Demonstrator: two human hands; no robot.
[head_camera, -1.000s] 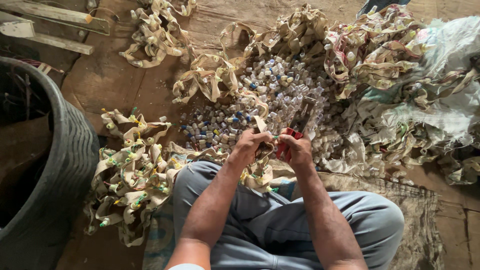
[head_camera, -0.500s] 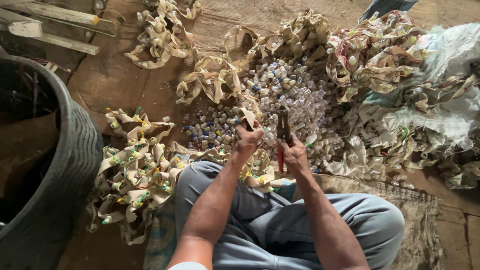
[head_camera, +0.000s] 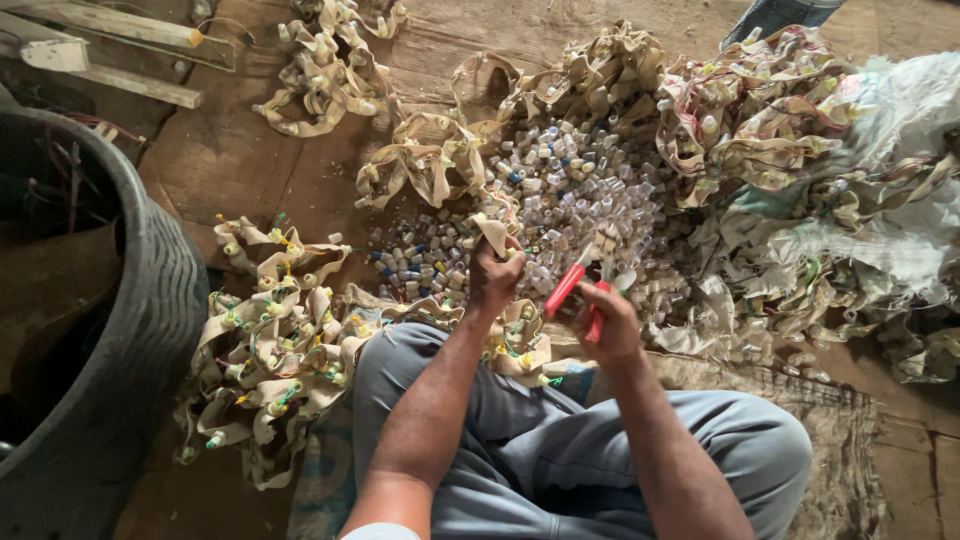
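Strips of tan fabric tape with small plastic caps fixed along them make up the work in hand. Going left to right: a large dark tub (head_camera: 120, 330) stands at the far left, its contents not clear. Just beside it lies a heap of tape (head_camera: 275, 350) with green and yellow fittings, touching the person's left knee. The left hand (head_camera: 495, 275) is clenched around the end of one tape strip (head_camera: 497, 232), held upright over the floor. The right hand (head_camera: 605, 325) grips red-handled cutters (head_camera: 572, 290), the handles spread apart and the tip pointing toward the strip; the blades are too small to tell.

Beyond the hands, a broad pile of loose caps (head_camera: 565, 200) in white, clear and blue covers the wooden floor (head_camera: 230, 170). Judged from this pile, a good part of the work is done. To the right, a large tangled mound of tape (head_camera: 760, 130) with caps on it remains, lying against crumpled sacking (head_camera: 880, 240), so much appears left.
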